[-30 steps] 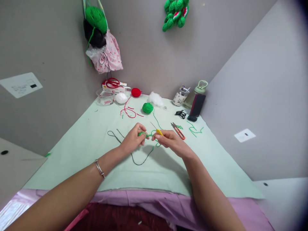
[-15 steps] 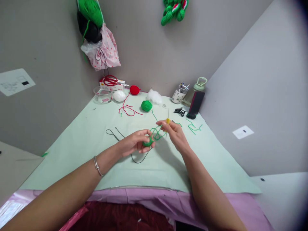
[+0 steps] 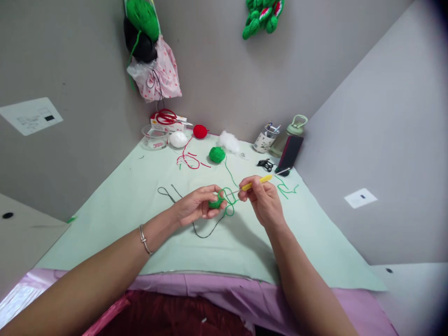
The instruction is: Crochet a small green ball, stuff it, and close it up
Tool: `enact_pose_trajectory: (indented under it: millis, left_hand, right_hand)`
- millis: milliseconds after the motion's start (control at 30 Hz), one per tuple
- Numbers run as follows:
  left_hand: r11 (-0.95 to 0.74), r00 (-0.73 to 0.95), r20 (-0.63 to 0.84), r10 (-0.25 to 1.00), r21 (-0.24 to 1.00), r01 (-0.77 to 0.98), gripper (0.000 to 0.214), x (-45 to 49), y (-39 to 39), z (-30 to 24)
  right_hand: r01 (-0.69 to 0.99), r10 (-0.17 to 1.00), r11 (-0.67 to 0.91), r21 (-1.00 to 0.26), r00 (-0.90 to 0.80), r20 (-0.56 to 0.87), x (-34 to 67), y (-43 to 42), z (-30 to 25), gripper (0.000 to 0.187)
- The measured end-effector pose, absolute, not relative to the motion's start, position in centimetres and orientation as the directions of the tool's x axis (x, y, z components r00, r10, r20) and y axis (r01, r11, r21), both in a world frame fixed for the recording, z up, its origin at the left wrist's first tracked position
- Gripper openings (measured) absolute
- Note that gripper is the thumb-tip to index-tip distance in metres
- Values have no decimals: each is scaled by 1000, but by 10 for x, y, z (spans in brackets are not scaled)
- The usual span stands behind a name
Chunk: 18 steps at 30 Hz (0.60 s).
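Pinches green crochet piece (image 3: 214,204) between thumb and fingers of left hand (image 3: 196,205), above pale green tabletop (image 3: 168,256). Grips yellow-handled hook (image 3: 266,178) between thumb and fingers of right hand (image 3: 263,199); points thin metal end left, toward piece, beside loose green loops (image 3: 230,203). Cannot tell contact of tip with piece. On tabletop beyond hands: green yarn ball (image 3: 217,155). Nearer edge, below hands: dark cord (image 3: 202,237).

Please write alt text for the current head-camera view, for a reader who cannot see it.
A person's left hand holds a small green yarn piece while the right hand points a slim yellow-handled tool toward it, above a pale green tabletop. Farther back sit a green yarn ball and a red yarn ball.
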<state>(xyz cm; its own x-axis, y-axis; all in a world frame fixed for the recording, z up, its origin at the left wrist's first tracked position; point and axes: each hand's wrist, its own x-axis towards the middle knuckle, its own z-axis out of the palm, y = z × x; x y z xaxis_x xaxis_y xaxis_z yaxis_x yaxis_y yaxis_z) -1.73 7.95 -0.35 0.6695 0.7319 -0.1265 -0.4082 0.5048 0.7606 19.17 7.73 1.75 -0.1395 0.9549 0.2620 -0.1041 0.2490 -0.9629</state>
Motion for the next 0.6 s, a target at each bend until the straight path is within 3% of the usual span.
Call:
enact_pose_trajectory:
  millis: [200, 433, 600]
  left_hand:
    - [502, 680, -114, 725, 762, -408, 23, -18, 79, -3]
    - [491, 672, -76, 737, 744, -454, 19, -16, 78, -5]
    - [449, 609, -32, 793, 706, -547, 20, -15, 75, 2]
  right_hand:
    - [-71, 937, 262, -963, -220, 271, 192, 77, 14, 43]
    - [-71, 927, 200, -977, -311, 212, 187, 72, 11, 19]
    - [-16, 875, 406, -914, -283, 393, 180, 66, 18, 13]
